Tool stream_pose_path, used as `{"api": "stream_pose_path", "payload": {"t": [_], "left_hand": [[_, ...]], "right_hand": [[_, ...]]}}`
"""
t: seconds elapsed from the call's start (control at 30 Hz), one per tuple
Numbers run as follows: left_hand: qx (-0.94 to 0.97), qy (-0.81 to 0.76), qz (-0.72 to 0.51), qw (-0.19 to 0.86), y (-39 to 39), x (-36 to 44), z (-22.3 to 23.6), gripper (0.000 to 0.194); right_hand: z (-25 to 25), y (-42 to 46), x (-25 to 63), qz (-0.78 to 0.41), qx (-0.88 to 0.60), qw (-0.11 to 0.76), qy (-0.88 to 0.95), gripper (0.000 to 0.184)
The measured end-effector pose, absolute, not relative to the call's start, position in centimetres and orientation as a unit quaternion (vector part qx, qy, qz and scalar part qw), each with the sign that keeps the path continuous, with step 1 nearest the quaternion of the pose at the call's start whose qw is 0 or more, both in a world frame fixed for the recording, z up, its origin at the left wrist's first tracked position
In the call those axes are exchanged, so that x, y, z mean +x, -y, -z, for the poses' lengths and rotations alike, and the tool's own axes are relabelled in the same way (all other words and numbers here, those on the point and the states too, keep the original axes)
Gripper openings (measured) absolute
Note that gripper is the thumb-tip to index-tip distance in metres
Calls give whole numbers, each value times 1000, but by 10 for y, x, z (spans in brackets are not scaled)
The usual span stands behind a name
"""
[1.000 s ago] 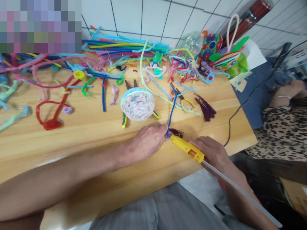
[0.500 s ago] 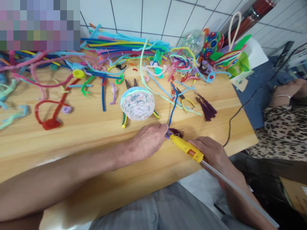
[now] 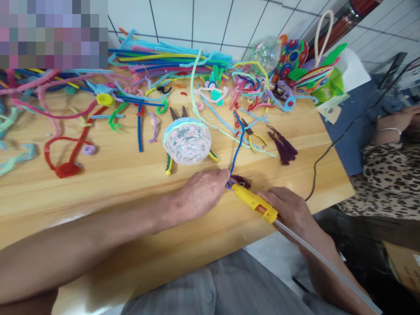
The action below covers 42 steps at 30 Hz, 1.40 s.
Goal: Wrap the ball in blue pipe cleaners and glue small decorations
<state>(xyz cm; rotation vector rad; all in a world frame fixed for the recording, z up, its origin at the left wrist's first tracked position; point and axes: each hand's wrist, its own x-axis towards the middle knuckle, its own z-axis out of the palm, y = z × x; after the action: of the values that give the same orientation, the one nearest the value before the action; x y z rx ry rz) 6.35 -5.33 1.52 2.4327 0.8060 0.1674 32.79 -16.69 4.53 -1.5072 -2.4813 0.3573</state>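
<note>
My left hand (image 3: 205,192) pinches the lower end of a blue pipe cleaner (image 3: 238,146), which rises from my fingertips. In my right hand (image 3: 290,205) is a yellow hot glue gun (image 3: 254,203), with a long clear glue stick (image 3: 328,260) sticking out of its back. The nozzle meets a small purple coil (image 3: 230,183) at my left fingertips. Just behind the nozzle lies a dark purple tassel (image 3: 243,180), partly covered. A round ball (image 3: 187,142) wrapped in pale pink, white and blue stands beyond my left hand, over green-and-yellow-handled pliers (image 3: 169,164).
Small yellow-handled pliers (image 3: 254,136) and another purple tassel (image 3: 285,146) lie ahead to the right. Bundled pipe cleaners (image 3: 170,61) line the wall. A red pipe-cleaner coil (image 3: 68,169) lies left. A black cable (image 3: 314,170) crosses the right table edge, near a person in leopard print (image 3: 389,179).
Both hands, the glue gun and the blue pipe cleaner hold nearly the same place. The view has shifted only slightly.
</note>
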Motion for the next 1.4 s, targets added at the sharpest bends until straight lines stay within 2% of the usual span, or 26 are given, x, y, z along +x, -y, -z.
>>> {"api": "stream_pose_path", "payload": {"t": [1.4], "left_hand": [[903,-307,-45,298,51,65,-22,18]], "right_hand": [[-58,161,315,-81,-493,100,860,32]]}}
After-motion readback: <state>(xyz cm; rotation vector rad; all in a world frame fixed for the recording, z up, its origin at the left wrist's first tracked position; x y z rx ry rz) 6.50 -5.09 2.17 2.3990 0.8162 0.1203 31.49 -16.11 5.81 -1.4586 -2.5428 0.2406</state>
